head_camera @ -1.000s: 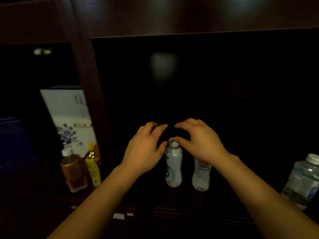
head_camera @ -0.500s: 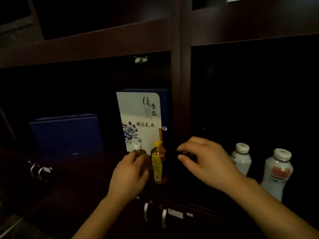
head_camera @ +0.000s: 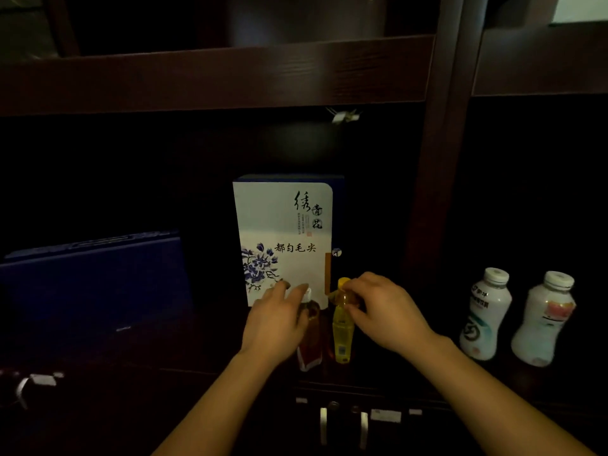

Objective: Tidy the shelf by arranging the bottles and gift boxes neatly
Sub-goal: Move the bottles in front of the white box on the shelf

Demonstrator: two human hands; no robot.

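Two small bottles stand side by side at the front of the dark shelf (head_camera: 204, 353). My left hand (head_camera: 274, 320) grips the neck of the amber bottle (head_camera: 311, 348) with the white cap. My right hand (head_camera: 383, 312) pinches the neck of the yellow bottle (head_camera: 342, 334) just under its yellow cap. Right behind them a white gift box (head_camera: 283, 232) with blue flowers stands upright. A dark blue gift box (head_camera: 95, 278) stands further left. In the compartment to the right stand two white bottles (head_camera: 485, 314) (head_camera: 544, 319).
A vertical wooden post (head_camera: 434, 179) divides the two compartments. A shelf board (head_camera: 214, 77) runs overhead. Cabinet door handles (head_camera: 343, 426) sit below the shelf edge, and another metal handle (head_camera: 23, 390) at the lower left.
The view shifted left from the white bottles to the left compartment. Both hands left the white bottles and now hold the amber and yellow bottles.
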